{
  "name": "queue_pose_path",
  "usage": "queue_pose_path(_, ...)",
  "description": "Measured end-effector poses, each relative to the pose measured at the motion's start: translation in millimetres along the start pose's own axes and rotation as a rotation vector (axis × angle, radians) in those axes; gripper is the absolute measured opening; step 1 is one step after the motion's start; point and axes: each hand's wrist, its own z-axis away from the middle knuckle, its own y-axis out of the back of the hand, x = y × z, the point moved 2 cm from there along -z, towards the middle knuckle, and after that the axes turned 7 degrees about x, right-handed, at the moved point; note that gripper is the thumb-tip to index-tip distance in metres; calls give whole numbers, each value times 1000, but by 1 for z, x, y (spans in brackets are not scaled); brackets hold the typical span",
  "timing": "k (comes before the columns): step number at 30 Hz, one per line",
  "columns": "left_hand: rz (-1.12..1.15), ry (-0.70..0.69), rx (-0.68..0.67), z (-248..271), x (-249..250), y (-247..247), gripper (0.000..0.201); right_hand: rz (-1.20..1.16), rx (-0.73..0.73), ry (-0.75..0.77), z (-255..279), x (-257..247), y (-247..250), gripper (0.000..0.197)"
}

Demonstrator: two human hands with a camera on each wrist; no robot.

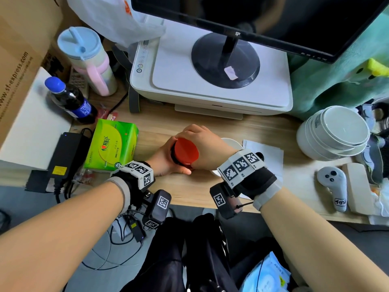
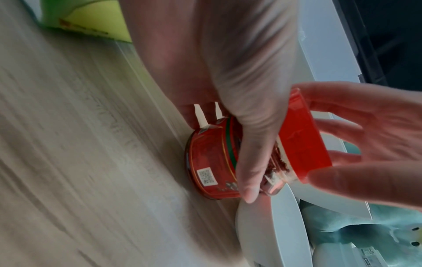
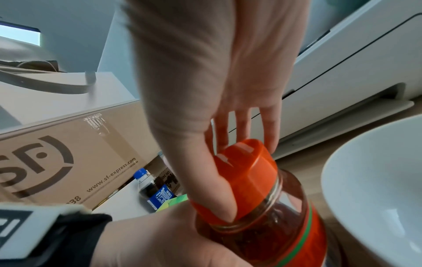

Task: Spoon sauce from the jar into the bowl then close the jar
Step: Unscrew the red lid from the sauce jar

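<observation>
Two hands met on one glass sauce jar (image 3: 274, 222), which stood on the tabletop (image 1: 210, 127) just beside a white bowl (image 3: 374, 189). Left hand (image 1: 166, 163) was wrapped round the labelled body, thumb and fingers curled against the glass. Right hand (image 1: 202, 148) was clamped from above on the red lid (image 1: 186, 151), fingertips spread round its rim. Lid sat over the jar's mouth; whether it was fully threaded could not be told. Sauce smears showed on the glass neck below the lid. Judged rigid, fairly heavy, breakable, and possibly greasy near the neck, the jar was best braced low on its label while the lid was turned by its edge.
</observation>
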Motion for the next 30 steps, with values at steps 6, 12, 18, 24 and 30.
queue_pose_path(6,29,21,-7,-2,-1,-3,111,-3,-96,51,0,5,4,77)
queue_pose_path(12,55,25,-37,-3,2,-2,113,88,-30,-32,1,7,3,87)
queue_pose_path(18,-21,7,-34,-8,4,0,107,-81,51,-71,1,10,12,71)
queue_pose_path(24,67,13,0,-10,5,-3,102,-658,97,-402,42,67,31,74)
queue_pose_path(30,7,-14,25,-11,9,-5,100,-797,82,-800,92,141,16,66)
